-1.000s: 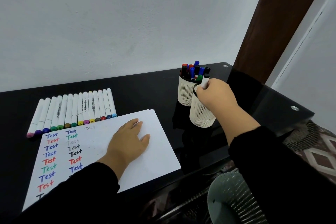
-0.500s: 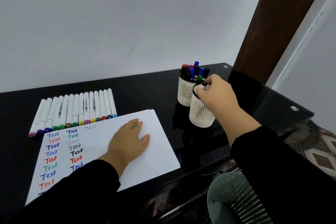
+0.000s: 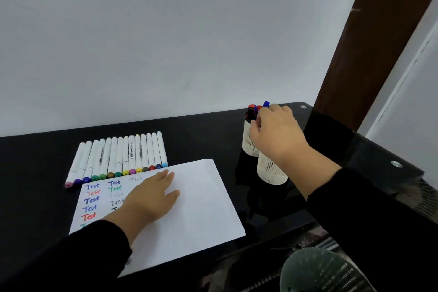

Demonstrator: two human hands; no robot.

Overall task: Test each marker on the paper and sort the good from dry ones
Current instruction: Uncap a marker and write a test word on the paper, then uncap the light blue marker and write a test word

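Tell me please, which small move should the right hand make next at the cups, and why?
Probably pinch one marker from the far cup and lift it out. The right hand reaches over those upright markers; whether it grips one is hidden. The left hand lies flat on the paper, ready for a test.

A glossy black counter [image 3: 194,135] stands against a plain white wall [image 3: 166,31]. A dark brown wooden post [image 3: 369,38] rises at the counter's far right corner. Two round silver fittings [image 3: 396,164] sit in the counter's right edge. Below, at lower right, the curved top of a grey-green mesh basket [image 3: 317,272] shows.
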